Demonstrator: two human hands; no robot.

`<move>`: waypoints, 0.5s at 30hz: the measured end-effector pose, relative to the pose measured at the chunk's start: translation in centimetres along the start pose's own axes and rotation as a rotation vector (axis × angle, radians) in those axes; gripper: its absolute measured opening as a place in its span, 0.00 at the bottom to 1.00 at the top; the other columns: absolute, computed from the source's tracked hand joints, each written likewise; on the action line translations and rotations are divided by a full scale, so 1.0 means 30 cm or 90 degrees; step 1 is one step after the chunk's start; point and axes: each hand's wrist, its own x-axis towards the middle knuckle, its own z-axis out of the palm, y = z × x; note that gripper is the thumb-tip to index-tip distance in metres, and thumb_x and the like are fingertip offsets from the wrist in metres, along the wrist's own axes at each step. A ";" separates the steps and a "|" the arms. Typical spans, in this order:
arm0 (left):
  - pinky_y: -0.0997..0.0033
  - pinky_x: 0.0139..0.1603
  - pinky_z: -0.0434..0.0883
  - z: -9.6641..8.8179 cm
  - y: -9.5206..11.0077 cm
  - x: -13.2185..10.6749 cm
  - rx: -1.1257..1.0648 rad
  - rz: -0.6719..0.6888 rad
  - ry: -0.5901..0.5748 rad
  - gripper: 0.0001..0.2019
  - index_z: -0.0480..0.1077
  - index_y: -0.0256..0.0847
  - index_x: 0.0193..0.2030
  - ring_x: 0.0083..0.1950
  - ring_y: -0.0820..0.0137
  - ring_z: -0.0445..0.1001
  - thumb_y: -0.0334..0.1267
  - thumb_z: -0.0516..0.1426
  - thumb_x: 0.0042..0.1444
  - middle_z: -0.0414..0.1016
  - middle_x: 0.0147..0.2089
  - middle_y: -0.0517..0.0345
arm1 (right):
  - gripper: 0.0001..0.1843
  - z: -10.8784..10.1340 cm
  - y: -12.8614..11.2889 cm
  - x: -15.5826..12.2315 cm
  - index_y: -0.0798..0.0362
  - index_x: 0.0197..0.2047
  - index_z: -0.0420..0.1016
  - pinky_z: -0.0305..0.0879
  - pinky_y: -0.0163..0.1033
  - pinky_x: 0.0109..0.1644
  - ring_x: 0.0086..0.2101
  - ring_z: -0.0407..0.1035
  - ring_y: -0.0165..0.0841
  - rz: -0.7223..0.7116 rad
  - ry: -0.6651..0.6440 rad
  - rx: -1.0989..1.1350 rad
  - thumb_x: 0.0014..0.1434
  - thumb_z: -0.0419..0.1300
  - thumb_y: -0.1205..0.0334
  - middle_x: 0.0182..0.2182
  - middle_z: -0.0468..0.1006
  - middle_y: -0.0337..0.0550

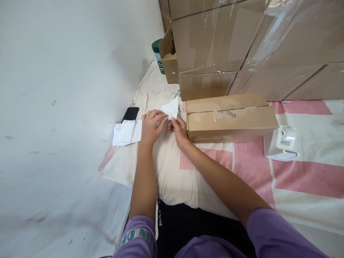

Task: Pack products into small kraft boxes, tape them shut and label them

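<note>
My left hand (152, 125) and my right hand (179, 129) meet over a cream pillow (172, 172), both pinching a white sheet of paper (171, 106) and a small metal clip (170, 117) at its lower edge. The fingers of both hands are closed on the paper and clip. A small stack of clipped white papers (126, 133) lies just left of my left hand. A flat cardboard box (231, 116) sits right beside my right hand.
A black phone (130, 114) lies behind the paper stack. Several loose clips (176, 92) are scattered on the cloth. Large taped cartons (242, 43) are stacked behind. A white device (282, 143) rests on the pink and cream blanket (295, 179). A green-lidded container (158, 53) stands by the wall.
</note>
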 end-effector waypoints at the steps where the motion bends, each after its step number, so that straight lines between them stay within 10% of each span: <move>1: 0.56 0.52 0.61 0.000 0.001 0.001 0.003 -0.004 0.000 0.09 0.78 0.48 0.45 0.51 0.61 0.74 0.43 0.56 0.69 0.79 0.49 0.55 | 0.22 0.001 -0.001 -0.001 0.50 0.28 0.70 0.65 0.36 0.34 0.27 0.64 0.28 -0.002 -0.002 -0.008 0.56 0.64 0.39 0.23 0.71 0.34; 15: 0.58 0.50 0.63 0.016 0.003 0.011 -0.006 -0.098 0.088 0.09 0.70 0.44 0.38 0.49 0.60 0.74 0.39 0.52 0.69 0.78 0.44 0.54 | 0.15 0.010 0.005 -0.003 0.50 0.27 0.68 0.63 0.33 0.33 0.25 0.64 0.26 0.023 -0.055 -0.050 0.62 0.59 0.52 0.22 0.71 0.33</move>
